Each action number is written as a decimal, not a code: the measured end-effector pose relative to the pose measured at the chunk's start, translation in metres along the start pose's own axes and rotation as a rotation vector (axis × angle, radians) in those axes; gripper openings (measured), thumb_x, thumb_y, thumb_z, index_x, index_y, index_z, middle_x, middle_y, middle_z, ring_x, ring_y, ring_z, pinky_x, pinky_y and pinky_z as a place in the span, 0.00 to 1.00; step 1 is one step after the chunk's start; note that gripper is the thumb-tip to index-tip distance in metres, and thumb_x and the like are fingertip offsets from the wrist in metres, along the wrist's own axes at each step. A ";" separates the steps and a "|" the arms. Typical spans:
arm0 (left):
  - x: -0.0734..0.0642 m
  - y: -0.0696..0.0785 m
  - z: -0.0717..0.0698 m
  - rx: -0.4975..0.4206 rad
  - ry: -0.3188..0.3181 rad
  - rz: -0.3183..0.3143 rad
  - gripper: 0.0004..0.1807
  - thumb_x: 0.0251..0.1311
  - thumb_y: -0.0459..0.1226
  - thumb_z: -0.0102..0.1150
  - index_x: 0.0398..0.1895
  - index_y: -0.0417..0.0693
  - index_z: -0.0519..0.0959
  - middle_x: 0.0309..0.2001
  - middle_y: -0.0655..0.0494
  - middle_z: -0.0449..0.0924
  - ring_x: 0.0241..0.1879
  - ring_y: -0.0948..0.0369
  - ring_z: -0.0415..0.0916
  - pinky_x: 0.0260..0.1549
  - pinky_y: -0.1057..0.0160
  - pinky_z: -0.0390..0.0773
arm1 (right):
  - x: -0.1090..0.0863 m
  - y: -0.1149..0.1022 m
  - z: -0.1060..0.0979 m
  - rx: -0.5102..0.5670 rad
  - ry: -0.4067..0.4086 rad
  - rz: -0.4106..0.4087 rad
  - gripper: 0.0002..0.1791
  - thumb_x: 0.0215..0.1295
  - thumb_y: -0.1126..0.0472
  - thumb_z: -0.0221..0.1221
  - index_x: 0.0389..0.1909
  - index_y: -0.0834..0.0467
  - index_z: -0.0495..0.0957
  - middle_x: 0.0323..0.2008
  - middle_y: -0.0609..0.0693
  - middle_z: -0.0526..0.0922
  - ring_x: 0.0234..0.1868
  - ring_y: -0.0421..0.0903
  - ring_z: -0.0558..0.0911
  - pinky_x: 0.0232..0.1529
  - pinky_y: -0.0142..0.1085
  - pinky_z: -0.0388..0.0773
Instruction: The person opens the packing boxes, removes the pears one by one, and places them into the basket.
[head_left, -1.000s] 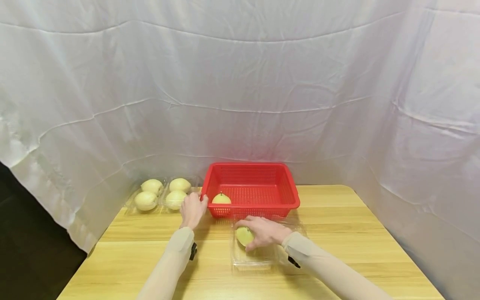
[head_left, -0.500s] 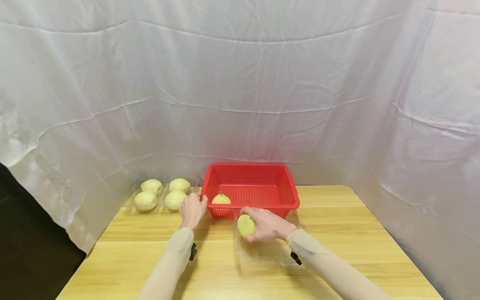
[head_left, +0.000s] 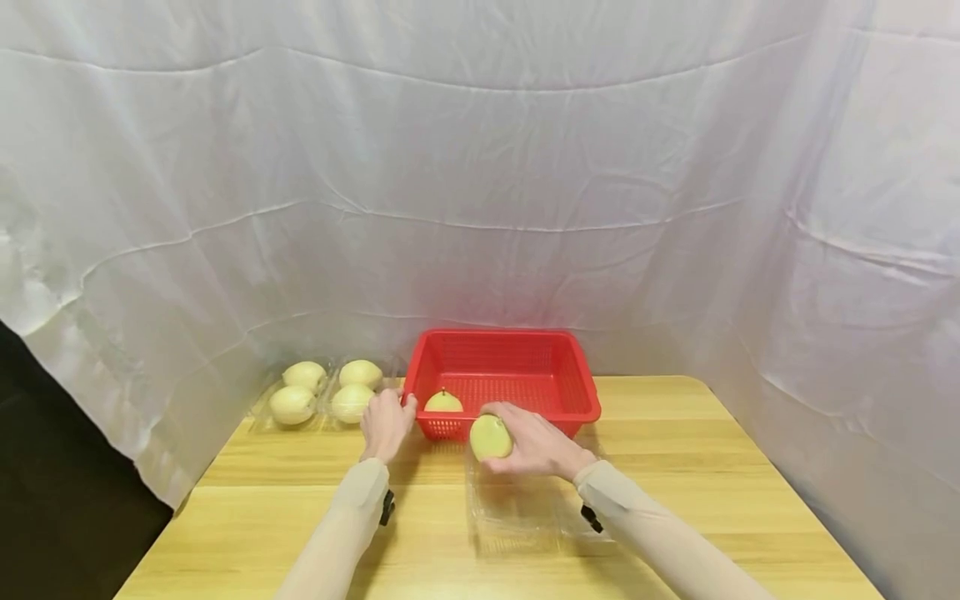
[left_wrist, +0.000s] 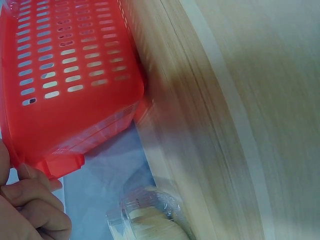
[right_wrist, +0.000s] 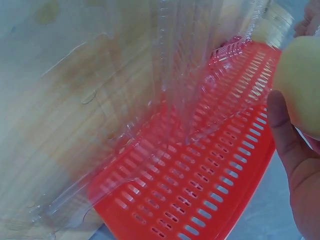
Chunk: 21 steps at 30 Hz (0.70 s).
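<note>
My right hand (head_left: 534, 443) holds a yellow pear (head_left: 491, 438) at the front wall of the red basket (head_left: 547, 418), above a clear plastic clamshell box (head_left: 517, 521). In the right wrist view the thumb lies along the side of the pear (right_wrist: 300, 85), and the clear box (right_wrist: 170, 65) overlaps the basket's slotted wall. My left hand (head_left: 386, 423) grips the basket's left rim; its curled fingers (left_wrist: 37, 200) show at that rim in the left wrist view. Inside the basket, at its front left corner, sits another pear (head_left: 443, 401) with its stem up.
Two clear boxes hold pale yellow pears (head_left: 292, 404) at the back left of the wooden table (head_left: 675, 467), close beside my left hand. A pale grey curtain (head_left: 480, 167) hangs around the back and sides.
My right hand has lifted the pear out of the clear box and moved it up and forward to the basket's front rim. The left hand has stayed on the basket.
</note>
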<state>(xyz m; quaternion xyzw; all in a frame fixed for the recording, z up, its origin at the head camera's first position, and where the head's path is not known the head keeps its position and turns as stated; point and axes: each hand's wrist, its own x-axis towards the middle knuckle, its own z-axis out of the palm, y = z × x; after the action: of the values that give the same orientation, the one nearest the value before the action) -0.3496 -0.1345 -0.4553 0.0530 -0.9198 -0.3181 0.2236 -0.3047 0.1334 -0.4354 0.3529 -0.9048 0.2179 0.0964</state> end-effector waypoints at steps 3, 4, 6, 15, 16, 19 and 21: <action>0.000 0.000 0.001 0.004 0.002 0.003 0.13 0.63 0.44 0.53 0.32 0.48 0.85 0.26 0.49 0.82 0.26 0.49 0.77 0.21 0.55 0.70 | 0.001 0.000 0.001 0.047 0.021 0.021 0.36 0.50 0.40 0.67 0.58 0.46 0.64 0.41 0.38 0.75 0.37 0.37 0.76 0.34 0.29 0.76; 0.000 -0.001 0.002 0.005 0.004 0.004 0.13 0.63 0.44 0.53 0.31 0.49 0.85 0.25 0.49 0.81 0.26 0.49 0.77 0.21 0.55 0.70 | 0.002 0.000 0.001 0.057 0.029 0.027 0.36 0.50 0.40 0.67 0.58 0.46 0.64 0.40 0.39 0.75 0.36 0.37 0.76 0.33 0.29 0.76; 0.001 -0.001 0.002 0.007 0.003 0.006 0.13 0.63 0.44 0.53 0.30 0.49 0.84 0.24 0.49 0.80 0.25 0.49 0.76 0.21 0.54 0.69 | 0.003 0.000 0.001 0.069 0.052 0.037 0.36 0.50 0.40 0.67 0.58 0.46 0.63 0.39 0.39 0.75 0.37 0.37 0.76 0.34 0.29 0.76; 0.000 -0.002 0.002 0.000 0.000 -0.021 0.15 0.62 0.44 0.54 0.41 0.48 0.86 0.35 0.44 0.85 0.33 0.44 0.81 0.27 0.47 0.75 | 0.011 -0.006 0.002 0.126 0.186 0.056 0.37 0.56 0.39 0.65 0.63 0.46 0.63 0.53 0.41 0.74 0.47 0.39 0.77 0.45 0.37 0.79; 0.000 -0.002 0.002 -0.003 -0.004 -0.021 0.15 0.63 0.44 0.54 0.43 0.48 0.86 0.36 0.43 0.85 0.34 0.44 0.81 0.28 0.47 0.75 | 0.012 -0.006 0.003 0.137 0.200 0.066 0.38 0.56 0.40 0.65 0.64 0.47 0.63 0.54 0.42 0.74 0.47 0.40 0.77 0.44 0.37 0.80; -0.001 -0.001 0.001 -0.007 -0.007 -0.018 0.16 0.63 0.45 0.53 0.44 0.48 0.86 0.38 0.43 0.85 0.35 0.43 0.81 0.29 0.46 0.76 | 0.016 -0.006 0.003 0.157 0.238 0.114 0.38 0.56 0.41 0.65 0.65 0.47 0.62 0.55 0.43 0.74 0.46 0.41 0.77 0.43 0.37 0.79; -0.002 -0.001 0.001 -0.009 -0.010 -0.017 0.16 0.63 0.45 0.53 0.44 0.48 0.86 0.38 0.43 0.85 0.35 0.43 0.81 0.29 0.46 0.76 | 0.017 -0.005 0.003 0.162 0.253 0.152 0.38 0.56 0.41 0.65 0.65 0.46 0.62 0.55 0.42 0.74 0.46 0.41 0.77 0.42 0.37 0.79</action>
<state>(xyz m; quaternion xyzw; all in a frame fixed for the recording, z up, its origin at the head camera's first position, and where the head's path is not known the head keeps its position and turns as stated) -0.3486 -0.1341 -0.4574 0.0582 -0.9190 -0.3244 0.2164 -0.3138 0.1181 -0.4309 0.2598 -0.8890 0.3395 0.1640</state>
